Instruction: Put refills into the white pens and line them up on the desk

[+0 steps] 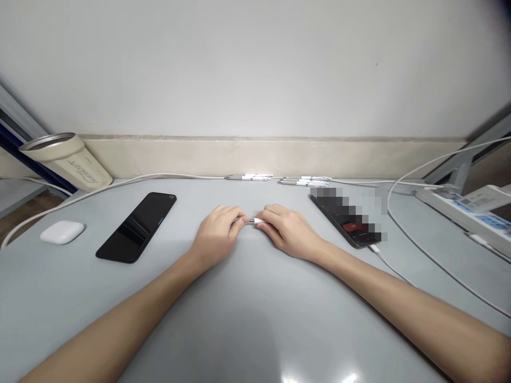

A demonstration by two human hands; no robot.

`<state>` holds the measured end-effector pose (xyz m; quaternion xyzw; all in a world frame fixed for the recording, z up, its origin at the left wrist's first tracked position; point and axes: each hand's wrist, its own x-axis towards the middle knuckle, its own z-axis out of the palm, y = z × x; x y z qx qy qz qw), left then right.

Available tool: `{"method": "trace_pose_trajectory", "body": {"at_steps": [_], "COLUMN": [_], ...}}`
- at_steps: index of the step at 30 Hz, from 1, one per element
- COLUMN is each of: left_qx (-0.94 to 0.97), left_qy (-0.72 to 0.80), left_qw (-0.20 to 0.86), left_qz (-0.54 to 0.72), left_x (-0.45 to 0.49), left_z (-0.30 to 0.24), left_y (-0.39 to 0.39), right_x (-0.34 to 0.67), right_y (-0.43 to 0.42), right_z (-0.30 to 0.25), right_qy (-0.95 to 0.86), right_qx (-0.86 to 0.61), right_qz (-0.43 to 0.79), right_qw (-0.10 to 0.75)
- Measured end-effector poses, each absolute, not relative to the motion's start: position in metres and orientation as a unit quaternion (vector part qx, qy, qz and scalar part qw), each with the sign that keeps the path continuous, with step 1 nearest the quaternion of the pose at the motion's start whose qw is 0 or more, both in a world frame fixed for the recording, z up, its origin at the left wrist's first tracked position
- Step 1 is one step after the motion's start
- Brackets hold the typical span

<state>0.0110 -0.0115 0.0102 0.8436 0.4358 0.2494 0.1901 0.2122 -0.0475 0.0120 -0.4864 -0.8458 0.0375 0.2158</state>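
Between my two hands, just above the middle of the desk, is a white pen [258, 221] with a thin dark or metallic section showing. My left hand [221, 231] pinches its left end with thumb and fingers. The right end is in the closed fingers of my right hand [289, 229]. Most of the pen is hidden by the fingers, so I cannot tell whether it is in one piece. Behind the hands, along the wall, lie two small groups of similar white and grey pens, a left group [248, 177] and a right group [305, 181].
A black phone [136, 227] and a white earbud case [62, 232] lie at left. Behind them a cream cup [74, 162] leans over. At right are a second phone [339, 213], partly pixelated, with a charging cable [389, 263], and a white power strip [467, 213] with looping cables.
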Motion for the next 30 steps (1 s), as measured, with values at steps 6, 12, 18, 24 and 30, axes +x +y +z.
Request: {"method": "trace_pose_trajectory", "body": {"at_steps": [6, 12, 18, 24, 30], "left_qx": [0.836, 0.868, 0.902, 0.889, 0.872], "left_qy": [0.451, 0.407, 0.374, 0.400, 0.428], "left_qw": [0.191, 0.157, 0.078, 0.062, 0.072], "left_qz": [0.248, 0.239, 0.202, 0.216, 0.225], "left_x": [0.0094, 0.0089, 0.0086, 0.0062, 0.0029], "left_z": [0.0091, 0.0105, 0.0100, 0.0114, 0.0131], "left_y": [-0.0096, -0.0135, -0.0121, -0.0092, -0.0065], "right_x": [0.2115, 0.2096, 0.2079, 0.2077, 0.2079], "right_y": [-0.0480, -0.0497, -0.0514, -0.0513, -0.0513], "right_z": [0.0112, 0.0103, 0.0097, 0.0093, 0.0103], "right_qy": [-0.849, -0.845, -0.825, -0.803, -0.799], "right_qx": [-0.480, -0.497, -0.528, -0.554, -0.555], "right_qz": [0.016, 0.003, 0.008, 0.010, 0.018], "right_qw": [0.219, 0.196, 0.200, 0.220, 0.230]}}
